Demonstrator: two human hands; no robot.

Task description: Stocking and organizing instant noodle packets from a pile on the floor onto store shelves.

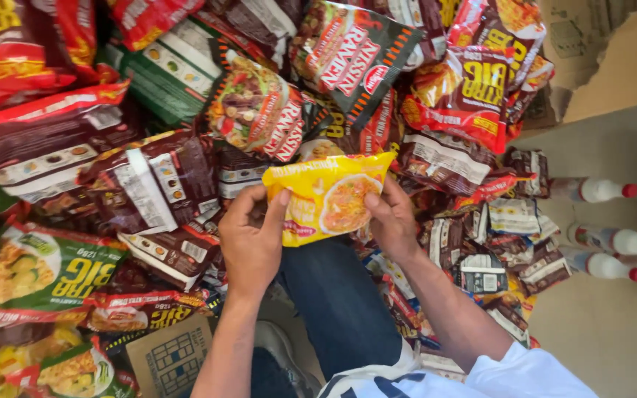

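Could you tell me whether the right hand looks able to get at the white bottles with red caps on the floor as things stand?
Probably not at once: the right hand and left hand both hold the yellow noodle packet. The bottles stand apart to the right, with only a strip of scattered packets between and nothing covering them.

Single head-worn camera looking steeply down, close above the left hand (251, 239) and right hand (391, 219), heaped packets beyond them.

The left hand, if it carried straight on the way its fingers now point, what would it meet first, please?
The left hand points up the picture. Past the yellow noodle packet it already grips, it would probably meet the dark ramen packet in the heap first, though depth is hard to judge.
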